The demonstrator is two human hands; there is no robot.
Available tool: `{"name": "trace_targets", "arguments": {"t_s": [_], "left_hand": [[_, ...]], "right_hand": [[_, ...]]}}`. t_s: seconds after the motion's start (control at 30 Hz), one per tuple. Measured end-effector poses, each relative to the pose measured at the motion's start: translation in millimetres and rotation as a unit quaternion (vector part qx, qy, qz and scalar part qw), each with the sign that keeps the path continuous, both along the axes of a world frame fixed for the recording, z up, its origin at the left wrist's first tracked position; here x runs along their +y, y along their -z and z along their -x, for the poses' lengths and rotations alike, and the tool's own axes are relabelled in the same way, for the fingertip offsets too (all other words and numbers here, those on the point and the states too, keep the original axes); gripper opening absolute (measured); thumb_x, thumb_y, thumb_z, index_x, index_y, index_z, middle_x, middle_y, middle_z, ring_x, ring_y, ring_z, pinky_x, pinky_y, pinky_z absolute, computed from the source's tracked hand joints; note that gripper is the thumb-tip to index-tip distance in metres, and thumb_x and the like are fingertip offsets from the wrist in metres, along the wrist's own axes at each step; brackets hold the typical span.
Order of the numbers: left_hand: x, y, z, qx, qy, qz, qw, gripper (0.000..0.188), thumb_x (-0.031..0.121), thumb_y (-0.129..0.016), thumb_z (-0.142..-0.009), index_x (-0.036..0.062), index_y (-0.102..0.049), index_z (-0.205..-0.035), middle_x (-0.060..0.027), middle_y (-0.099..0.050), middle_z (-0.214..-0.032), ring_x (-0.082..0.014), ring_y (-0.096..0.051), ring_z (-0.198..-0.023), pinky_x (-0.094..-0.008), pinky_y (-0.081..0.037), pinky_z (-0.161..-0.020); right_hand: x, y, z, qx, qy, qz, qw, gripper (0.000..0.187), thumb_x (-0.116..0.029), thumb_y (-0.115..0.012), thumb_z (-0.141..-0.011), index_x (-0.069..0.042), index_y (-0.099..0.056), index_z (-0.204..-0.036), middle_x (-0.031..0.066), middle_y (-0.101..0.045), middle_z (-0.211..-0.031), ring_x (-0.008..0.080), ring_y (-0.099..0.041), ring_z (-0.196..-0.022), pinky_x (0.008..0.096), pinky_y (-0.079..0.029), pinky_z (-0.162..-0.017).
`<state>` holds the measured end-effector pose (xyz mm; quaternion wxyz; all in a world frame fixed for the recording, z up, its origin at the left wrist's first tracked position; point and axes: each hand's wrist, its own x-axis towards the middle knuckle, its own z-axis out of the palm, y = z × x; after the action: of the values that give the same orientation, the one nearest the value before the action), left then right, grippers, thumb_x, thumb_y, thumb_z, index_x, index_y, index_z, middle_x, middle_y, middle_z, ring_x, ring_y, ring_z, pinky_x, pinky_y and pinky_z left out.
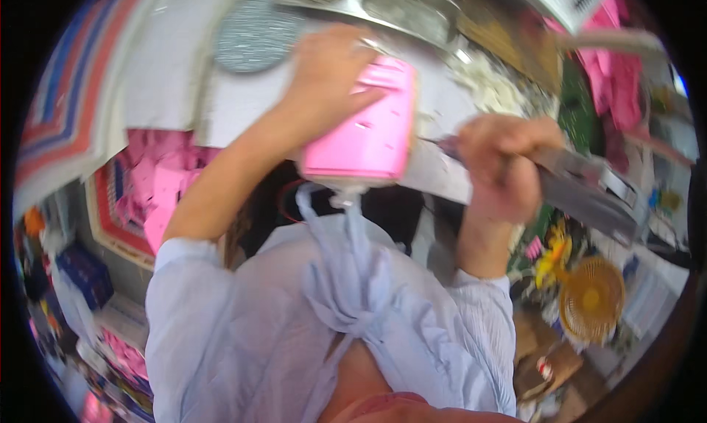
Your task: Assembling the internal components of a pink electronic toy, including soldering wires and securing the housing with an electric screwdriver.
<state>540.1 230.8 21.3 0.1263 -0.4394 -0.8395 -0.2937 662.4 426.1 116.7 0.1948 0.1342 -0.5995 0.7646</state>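
My left hand [329, 73] is closed over the upper left edge of a bright pink, flat rectangular piece [361, 139], its thumb lying on the pink face. Small dark slits or marks dot that face, and a tan edge shows along its right side. To the right, my right hand [508, 161] is curled shut around a thin dark tool [445, 145], whose narrow tip points at the pink piece with a small gap between. Motion blur hides the tool's exact kind. Behind that hand, a long grey bar-like object [589, 202] extends right; whether the hand touches it is unclear.
A round grey ribbed disc [258, 34] and a metal compartment tray [375, 7] stand at the table's far side. White scraps [493, 88] lie at right. Pink pieces fill a bin [118, 217] at lower left. A yellow-brown basket [591, 299] is at lower right.
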Motion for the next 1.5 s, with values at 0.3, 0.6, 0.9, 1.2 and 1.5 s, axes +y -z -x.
{"name": "trace_targets", "arguments": {"t_s": [0.3,0.6,0.9,1.2,1.5], "left_hand": [[-272.2,62.0,-24.8,-0.112,-0.420,-0.309,0.846,0.037,0.014,-0.069,-0.094,-0.0054,-0.058,-0.124,-0.0153,-0.059,-0.125,-0.0221,-0.061,-0.111,-0.0356,-0.052,-0.093],[-491.1,232.9,-190.9,-0.215,-0.578,-0.698,0.364,0.044,0.031,-0.067,-0.098,0.0063,-0.058,-0.133,-0.0124,-0.067,-0.118,-0.0212,-0.068,-0.077,-0.0345,-0.056,-0.067],[-236.0,-60.1,59.7,-0.387,-0.059,-0.046,0.919,0.014,0.015,-0.072,-0.090,0.0023,-0.072,-0.094,-0.0063,-0.069,-0.075,-0.0108,-0.062,-0.069,-0.0285,-0.049,-0.062],[-144.5,14.7,477.2,0.369,-0.370,0.210,0.826,0.036,0.020,-0.058,-0.092,0.0149,-0.066,-0.127,-0.0082,-0.057,-0.145,-0.0262,-0.054,-0.130,-0.0581,-0.045,-0.102],[-135.3,-12.9,519.5,0.230,-0.418,0.294,0.828,0.023,0.017,-0.054,-0.095,0.0090,-0.076,-0.098,-0.0084,-0.074,-0.114,-0.0271,-0.068,-0.113,-0.0618,-0.034,-0.114]], "right_hand": [[56.6,-34.3,6.2,0.058,-0.046,-0.013,0.997,0.022,-0.025,-0.061,-0.097,-0.005,-0.053,-0.103,0.0003,-0.050,-0.062,0.0141,-0.046,-0.052,0.0335,-0.040,-0.057],[31.2,-13.6,54.5,0.019,-0.101,0.028,0.994,0.018,-0.021,-0.058,-0.097,-0.005,-0.055,-0.104,-0.0003,-0.048,-0.059,0.0122,-0.043,-0.050,0.0301,-0.038,-0.057],[42.4,-11.8,46.3,-0.023,-0.008,-0.021,0.999,0.026,-0.024,-0.068,-0.095,-0.006,-0.051,-0.104,0.0014,-0.050,-0.061,0.0121,-0.044,-0.051,0.0310,-0.041,-0.057],[31.5,-38.3,31.5,-0.069,0.168,-0.052,0.982,0.071,-0.033,-0.086,-0.084,-0.003,-0.047,-0.135,0.0066,-0.056,-0.081,0.0170,-0.054,-0.069,0.0296,-0.043,-0.063],[60.5,-39.4,3.3,-0.070,0.233,-0.050,0.969,0.078,-0.028,-0.081,-0.086,0.000,-0.040,-0.147,0.0133,-0.059,-0.109,0.0226,-0.059,-0.097,0.0344,-0.050,-0.083]]}}
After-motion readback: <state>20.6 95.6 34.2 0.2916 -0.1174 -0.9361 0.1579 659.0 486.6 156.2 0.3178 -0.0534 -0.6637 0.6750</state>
